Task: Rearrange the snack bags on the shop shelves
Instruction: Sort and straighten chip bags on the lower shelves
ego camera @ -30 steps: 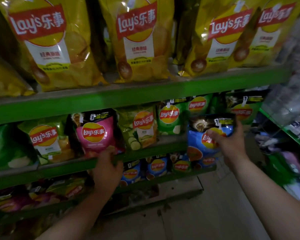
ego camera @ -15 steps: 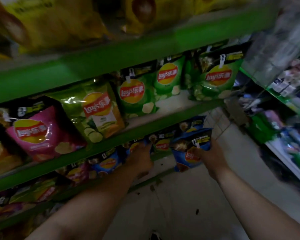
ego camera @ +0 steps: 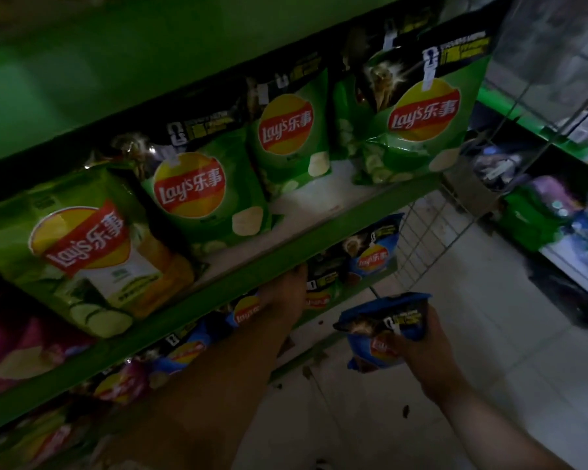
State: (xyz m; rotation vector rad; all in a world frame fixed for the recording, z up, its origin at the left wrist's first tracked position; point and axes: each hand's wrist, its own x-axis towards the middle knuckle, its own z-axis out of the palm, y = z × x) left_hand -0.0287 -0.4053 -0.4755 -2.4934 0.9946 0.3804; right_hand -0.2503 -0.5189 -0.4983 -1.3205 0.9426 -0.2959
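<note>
The right hand point(ego camera: 425, 354) sits at about four o'clock in the view, its fingers wrapped around a small blue snack bag point(ego camera: 384, 330), which it holds in the open aisle, clear of the shelving. The left hand point(ego camera: 284, 296) reaches in under the green shelf edge point(ego camera: 286, 252) near the centre, onto the lower shelf; its fingers are hidden behind that edge, so whether it grips anything cannot be told. Just at one o'clock from it stands another blue bag point(ego camera: 374, 256), with a dark bag point(ego camera: 319, 290) between them. Above the edge, a row of green bags point(ego camera: 201, 195) runs from nine o'clock up to one o'clock, beginning with a cucumber-flavour bag point(ego camera: 92, 252) and a pink bag point(ego camera: 11, 344) at the far left. A wire rack point(ego camera: 455, 215) closes the shelf end at two o'clock, and debris dots the tiled floor point(ego camera: 489, 385).

Compared with half a second ago, the camera has dipped closer, the held bag has dropped lower and away from the shelf, and the left hand has pushed deeper under the edge.
</note>
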